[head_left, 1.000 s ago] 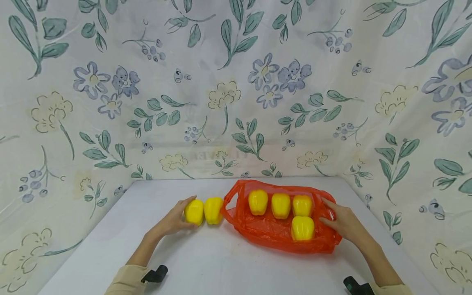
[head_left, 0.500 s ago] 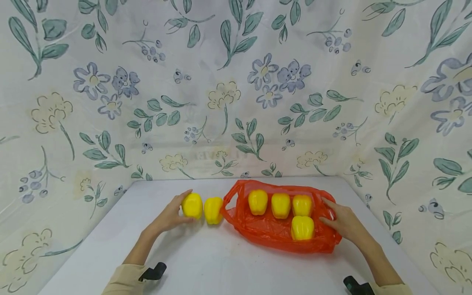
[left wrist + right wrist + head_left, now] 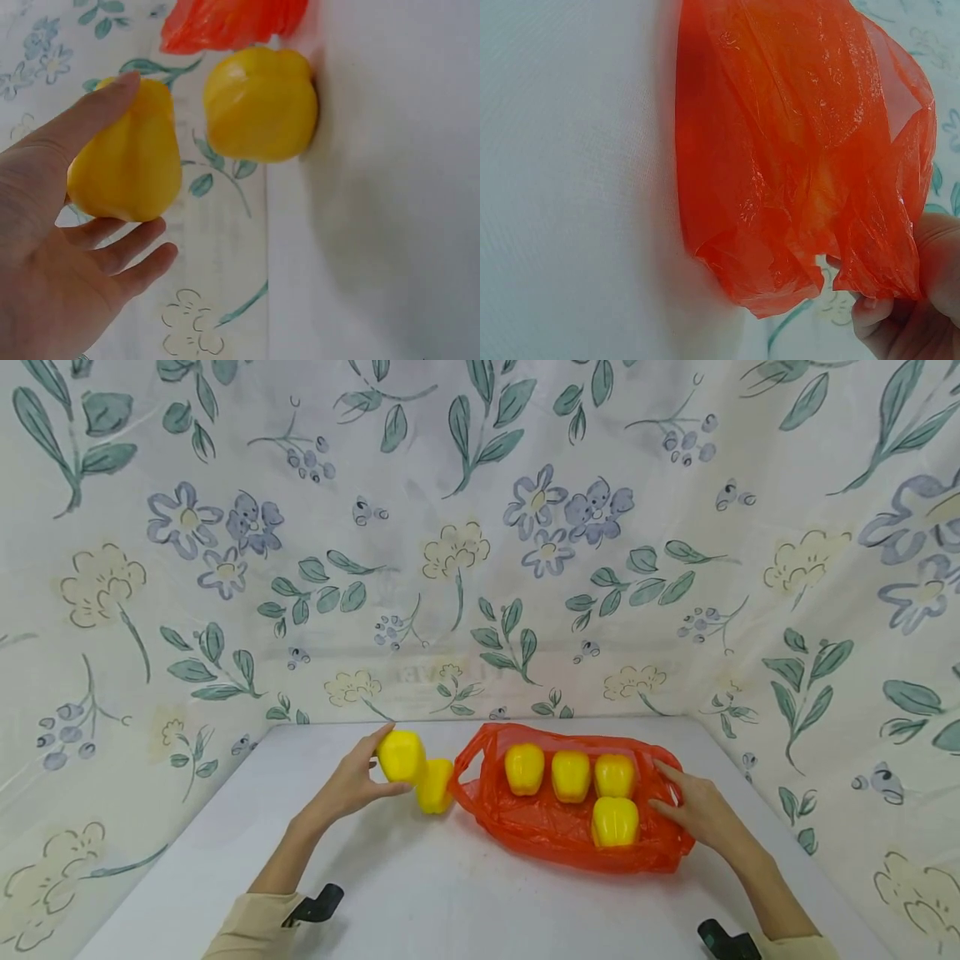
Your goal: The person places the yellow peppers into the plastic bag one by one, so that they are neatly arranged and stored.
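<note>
A yellow bell pepper (image 3: 401, 757) is raised off the table in my left hand (image 3: 345, 789); the left wrist view shows the thumb over one side and fingers beneath. Just behind it, partly covered in the head view, a second yellow bell pepper (image 3: 259, 105) stands on the table beside the red plastic bag (image 3: 525, 839). Its mouth spread wide, the bag lies with several yellow bell peppers (image 3: 572, 777) inside. At the bag's right end my right hand (image 3: 702, 810) grips the edge; the right wrist view shows thin red film (image 3: 877, 255) pinched between thumb and fingers.
A white table (image 3: 480, 910) lies under everything, its far edge meeting a flower-printed cloth (image 3: 465, 593) that hangs behind and along both sides. One bag handle loop (image 3: 471, 772) points left, close to the standing pepper. Black wrist mounts (image 3: 318, 904) sit on both sleeves.
My left hand has lifted its pepper from the table, first slightly left, then up and right, so it overlaps the second pepper. The right hand and bag have stayed put.
</note>
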A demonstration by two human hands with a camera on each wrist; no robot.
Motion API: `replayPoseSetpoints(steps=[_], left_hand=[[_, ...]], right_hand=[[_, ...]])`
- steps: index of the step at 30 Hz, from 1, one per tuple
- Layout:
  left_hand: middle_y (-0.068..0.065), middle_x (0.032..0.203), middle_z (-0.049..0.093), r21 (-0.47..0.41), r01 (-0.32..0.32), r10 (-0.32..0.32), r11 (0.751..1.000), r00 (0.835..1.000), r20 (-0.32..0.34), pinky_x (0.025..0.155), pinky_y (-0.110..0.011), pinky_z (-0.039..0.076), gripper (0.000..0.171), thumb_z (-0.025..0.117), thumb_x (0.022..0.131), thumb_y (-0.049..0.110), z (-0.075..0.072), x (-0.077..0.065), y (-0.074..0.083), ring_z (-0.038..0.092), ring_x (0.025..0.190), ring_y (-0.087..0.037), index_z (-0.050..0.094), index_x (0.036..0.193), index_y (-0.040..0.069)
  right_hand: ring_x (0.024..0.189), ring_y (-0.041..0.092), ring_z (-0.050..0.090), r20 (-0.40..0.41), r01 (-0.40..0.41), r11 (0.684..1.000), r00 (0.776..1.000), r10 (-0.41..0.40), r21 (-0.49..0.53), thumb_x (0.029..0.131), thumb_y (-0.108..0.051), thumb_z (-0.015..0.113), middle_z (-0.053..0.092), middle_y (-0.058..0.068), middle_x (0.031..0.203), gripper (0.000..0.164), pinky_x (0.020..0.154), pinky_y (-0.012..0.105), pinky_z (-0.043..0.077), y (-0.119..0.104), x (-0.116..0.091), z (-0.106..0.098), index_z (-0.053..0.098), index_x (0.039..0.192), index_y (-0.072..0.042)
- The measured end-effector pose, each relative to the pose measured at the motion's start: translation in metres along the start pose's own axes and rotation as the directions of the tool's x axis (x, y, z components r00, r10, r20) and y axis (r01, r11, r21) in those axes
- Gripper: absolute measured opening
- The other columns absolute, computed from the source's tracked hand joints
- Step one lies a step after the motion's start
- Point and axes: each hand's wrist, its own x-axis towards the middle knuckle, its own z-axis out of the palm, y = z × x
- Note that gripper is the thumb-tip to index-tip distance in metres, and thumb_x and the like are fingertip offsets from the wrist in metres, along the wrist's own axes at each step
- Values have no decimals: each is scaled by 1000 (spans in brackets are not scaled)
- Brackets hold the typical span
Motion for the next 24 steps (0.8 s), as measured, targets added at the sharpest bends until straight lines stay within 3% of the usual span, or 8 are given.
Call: replayPoseSetpoints(steps=[13, 24], left_hand=[[-13, 147, 46, -31, -63, 63, 998, 998, 24, 104, -55, 47, 105, 87, 72, 36, 7, 8, 30, 51, 126, -30, 26, 155, 12], [-6, 150, 44, -80, -109, 112, 991, 993, 44, 105, -51, 48, 100, 87, 71, 38, 20, 17, 52, 53, 127, -26, 32, 152, 18]], right_hand=[[94, 31, 62, 3, -11, 1000, 1000, 11, 6, 86, -20, 75, 60, 32, 124, 71, 68, 34, 62, -1, -1, -1, 43, 144, 3], [96, 31, 63, -1, -11, 1000, 1000, 11, 15, 87, -19, 74, 61, 30, 124, 70, 69, 35, 62, -1, -1, -1, 42, 145, 2]])
